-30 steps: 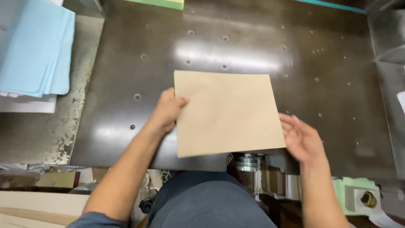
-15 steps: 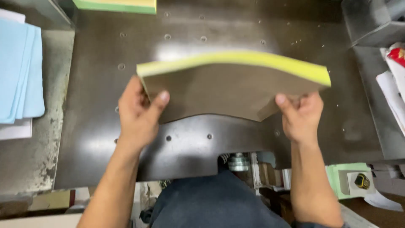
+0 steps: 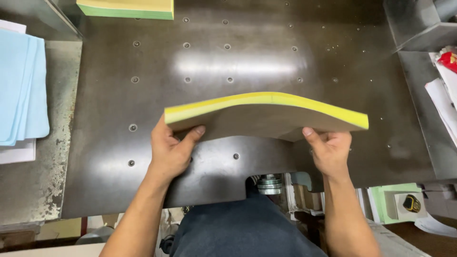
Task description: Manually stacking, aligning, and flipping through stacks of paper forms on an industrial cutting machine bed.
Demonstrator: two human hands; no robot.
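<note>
A thick stack of yellow paper sheets with a brown cardboard backing is lifted off the dark metal machine table, tilted so its brown underside faces me and its yellow edge bows upward. My left hand grips its left end, thumb on the brown face. At the right end my right hand holds the stack the same way.
Another yellow and green paper stack lies at the table's far edge. Light blue sheets rest on the worn metal surface to the left. White papers and a red item sit at right. A green box is below right.
The brown-backed stack lay flat on the table a second ago. Both hands have gripped its ends and raised it, tipping the yellow edge up.
</note>
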